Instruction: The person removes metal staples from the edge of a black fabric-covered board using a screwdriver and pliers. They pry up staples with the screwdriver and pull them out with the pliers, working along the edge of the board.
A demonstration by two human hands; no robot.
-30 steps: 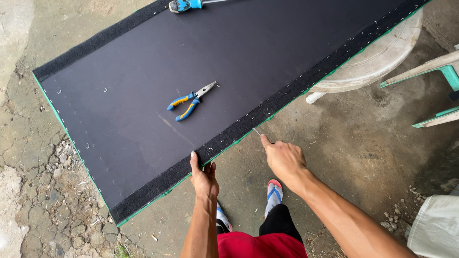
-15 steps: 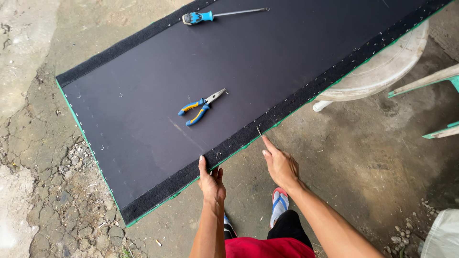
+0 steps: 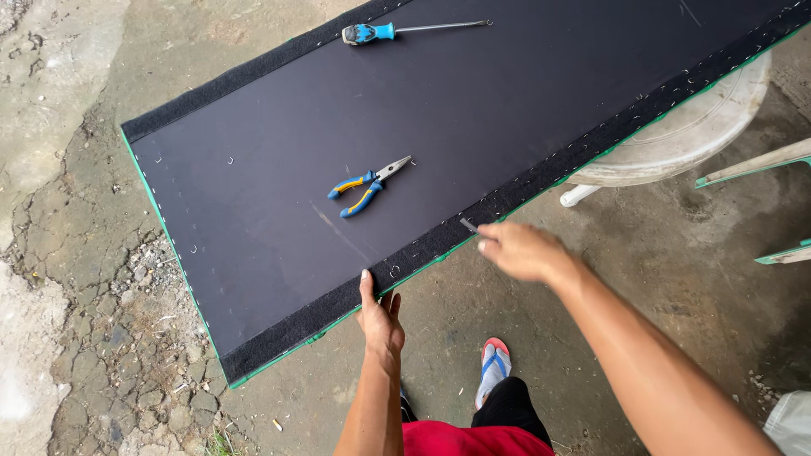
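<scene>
Two hands work along the near edge of a long black board (image 3: 473, 118) that lies flat, its long axis running from seven o'clock up to one o'clock across the view. Farthest left, the left hand (image 3: 382, 319) clamps that edge at about six o'clock, thumb on top of the fuzzy black border strip (image 3: 541, 177), the other fingers curled under it. Toward twelve o'clock from this hand, well apart on the board, lie blue and yellow pliers (image 3: 365, 187), handles at eight o'clock and nose pointing to two o'clock, roughly in line with the board. Further up, near the far edge, a blue screwdriver (image 3: 414, 30) points its shaft to three o'clock. Right of the left hand, the right hand (image 3: 519, 251) pinches a thin dark tool (image 3: 468, 225), fingers together, though blur hides the grip. The tip touches the strip at ten o'clock from the knuckles. A white plastic stool (image 3: 676, 139) carries the board's right part.
</scene>
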